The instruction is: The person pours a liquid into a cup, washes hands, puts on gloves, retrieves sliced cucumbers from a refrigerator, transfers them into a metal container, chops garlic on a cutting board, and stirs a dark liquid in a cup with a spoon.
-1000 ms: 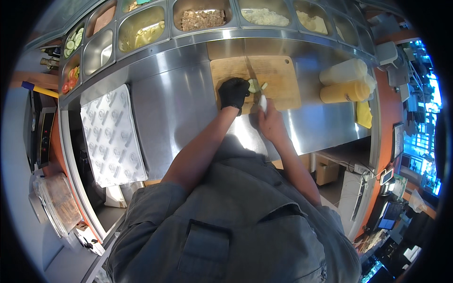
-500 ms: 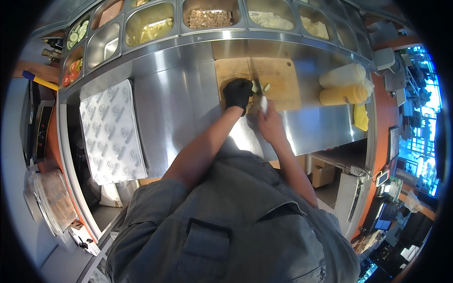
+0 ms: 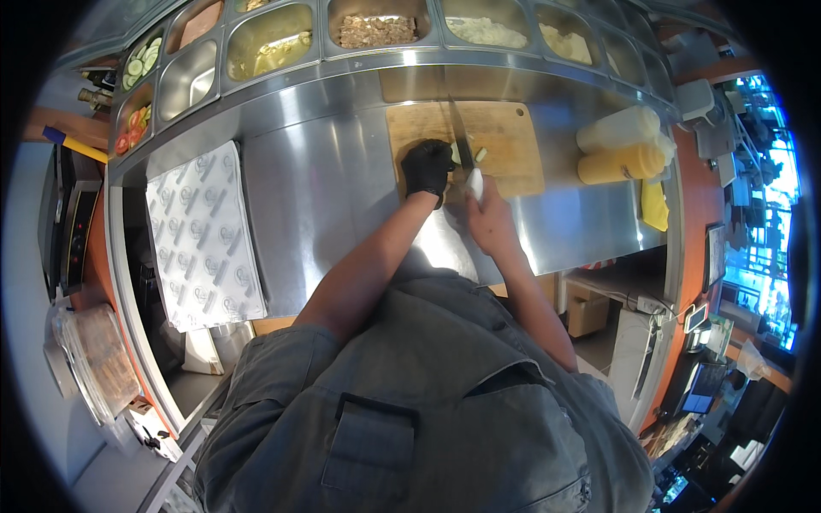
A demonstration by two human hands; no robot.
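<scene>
On a wooden cutting board [image 3: 516, 145] my left hand [image 3: 428, 169], in a black glove, is closed with its fingers curled. A pale piece of food [image 3: 456, 155] shows at its fingertips, partly hidden; its kind is unclear. My bare right hand [image 3: 491, 219] grips the white handle of a knife [image 3: 463, 135]. The long blade points away from me, just right of the gloved fingers and beside the pale piece. Right of the blade lies a small cut piece [image 3: 481, 154], pale with a greenish tint.
Metal food pans [image 3: 324, 38] line the far edge, holding chopped meat, sliced vegetables and other fillings. Two squeeze bottles, one yellow [image 3: 622, 163] and one whitish [image 3: 617, 130], lie right of the board near a yellow cloth [image 3: 654, 205]. Printed paper sheets [image 3: 205, 239] lie left on the steel counter [image 3: 321, 171].
Both hands stay in nearly the same place. The knife blade, smeared by motion before, shows more sharply now beside the gloved fingers.
</scene>
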